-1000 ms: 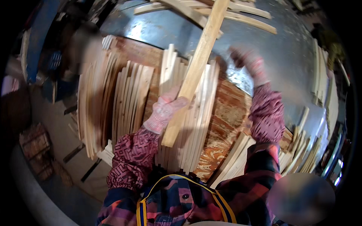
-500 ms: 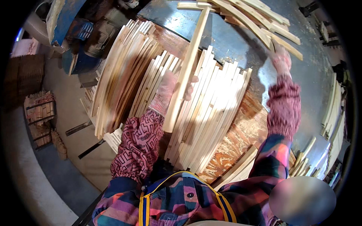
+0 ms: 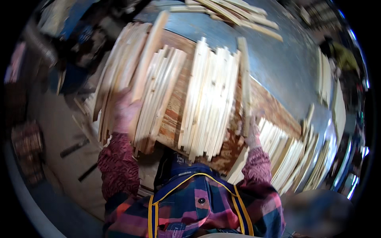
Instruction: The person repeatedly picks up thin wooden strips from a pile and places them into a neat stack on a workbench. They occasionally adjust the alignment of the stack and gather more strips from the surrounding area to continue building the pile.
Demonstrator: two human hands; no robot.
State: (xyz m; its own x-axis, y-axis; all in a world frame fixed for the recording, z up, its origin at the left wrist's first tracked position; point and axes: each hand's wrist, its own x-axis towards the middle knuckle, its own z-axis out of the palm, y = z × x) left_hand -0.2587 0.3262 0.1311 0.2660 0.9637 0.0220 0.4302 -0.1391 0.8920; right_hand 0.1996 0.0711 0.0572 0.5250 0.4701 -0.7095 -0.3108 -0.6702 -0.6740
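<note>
Head view looks down on a worktable [image 3: 285, 71] with a grey metal top, where pale wooden slats lie in bundles over a brown chipboard panel [image 3: 174, 115]. Left hand [image 3: 125, 113], gloved in pink, wraps around a long slat [image 3: 149, 57] at the left stack [image 3: 119, 79]; its fingers look curled around the wood (motion blur hides the fingertips). Right hand [image 3: 252, 133], also gloved, grips the lower end of a single narrow slat [image 3: 244, 79] that stands along the right edge of the middle bundle [image 3: 210, 99], touching it. More slats [image 3: 293, 158] fan out to the right of that hand, and a loose pile [image 3: 234, 14] lies at the far side of the table. Both forearms wear patterned red sleeves.
</note>
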